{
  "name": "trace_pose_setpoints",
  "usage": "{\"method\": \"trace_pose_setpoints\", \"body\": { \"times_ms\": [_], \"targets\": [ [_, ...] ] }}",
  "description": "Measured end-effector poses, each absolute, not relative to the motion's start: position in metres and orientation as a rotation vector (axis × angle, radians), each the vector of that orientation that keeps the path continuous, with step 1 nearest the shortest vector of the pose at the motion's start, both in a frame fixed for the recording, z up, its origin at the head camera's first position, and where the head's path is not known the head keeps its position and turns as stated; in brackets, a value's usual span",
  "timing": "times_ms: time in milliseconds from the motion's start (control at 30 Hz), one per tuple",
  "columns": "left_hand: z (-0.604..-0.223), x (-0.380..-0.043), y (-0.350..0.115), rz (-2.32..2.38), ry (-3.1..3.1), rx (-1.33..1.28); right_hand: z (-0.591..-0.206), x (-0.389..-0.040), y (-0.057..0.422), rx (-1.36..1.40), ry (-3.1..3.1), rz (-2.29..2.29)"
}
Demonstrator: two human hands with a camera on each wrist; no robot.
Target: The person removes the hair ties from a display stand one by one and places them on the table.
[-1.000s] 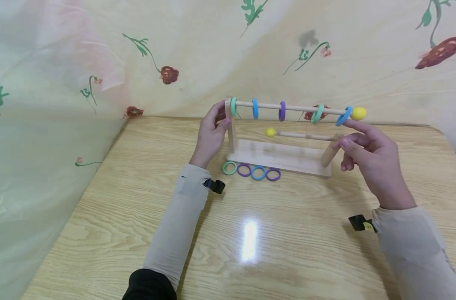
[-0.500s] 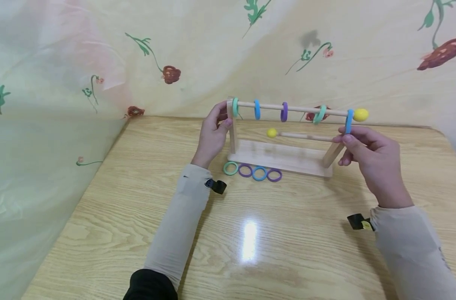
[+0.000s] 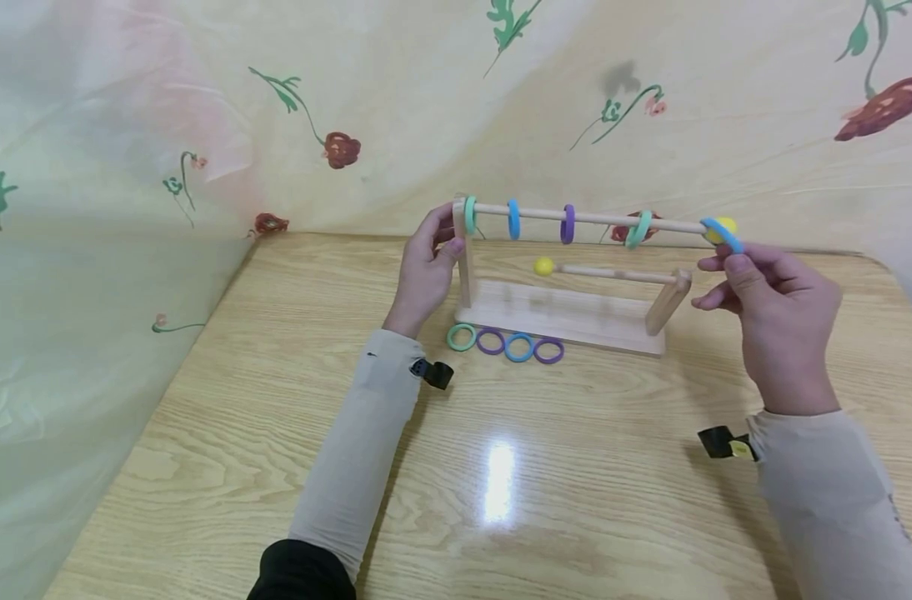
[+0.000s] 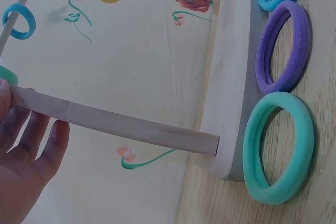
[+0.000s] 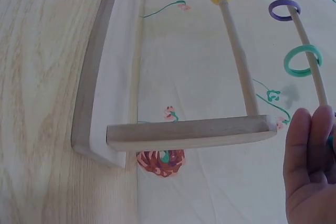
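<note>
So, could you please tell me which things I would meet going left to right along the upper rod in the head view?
Left hand, left post, first green ring, first blue ring, purple ring, second green ring, second blue ring, held by the right hand.

Head view: bright, fairly even light; a white glare patch marks the wood-grain tabletop (image 3: 201, 450), and soft shadows border the inner sides of the left sleeve (image 3: 354, 450) and right sleeve (image 3: 824, 492). Fine detail is slightly soft. Left wrist view: dimmer, greyish; the wooden upright (image 4: 115, 119) appears bowed by lens distortion. Right wrist view: muted, hazy, low contrast; the wooden base (image 5: 113, 72) appears curved.
</note>
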State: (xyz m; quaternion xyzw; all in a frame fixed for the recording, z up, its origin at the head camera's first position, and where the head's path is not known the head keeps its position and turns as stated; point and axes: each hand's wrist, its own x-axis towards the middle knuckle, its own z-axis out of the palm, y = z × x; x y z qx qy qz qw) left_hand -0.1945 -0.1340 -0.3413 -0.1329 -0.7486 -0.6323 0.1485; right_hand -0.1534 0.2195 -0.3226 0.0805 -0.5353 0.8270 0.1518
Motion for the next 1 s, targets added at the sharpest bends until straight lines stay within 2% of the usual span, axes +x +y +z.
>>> {"method": "trace_pose_setpoints", "body": {
  "times_ms": [433,667,1000],
  "targets": [
    [-0.341,-0.194,-0.135,-1.816,-2.156,-0.39,-0.321,-0.157,0.221,-0.042,-1.308,2.359],
    [-0.341,-0.193,-0.136,-1.824,-2.155,-0.391,-0.32,-0.152,0.23,-0.006,-1.341,2.376],
    [-0.34,-0.192,-0.138,-1.841,-2.16,-0.403,-0.321,-0.139,0.213,0.187,-1.613,2.323]
  ]
}}
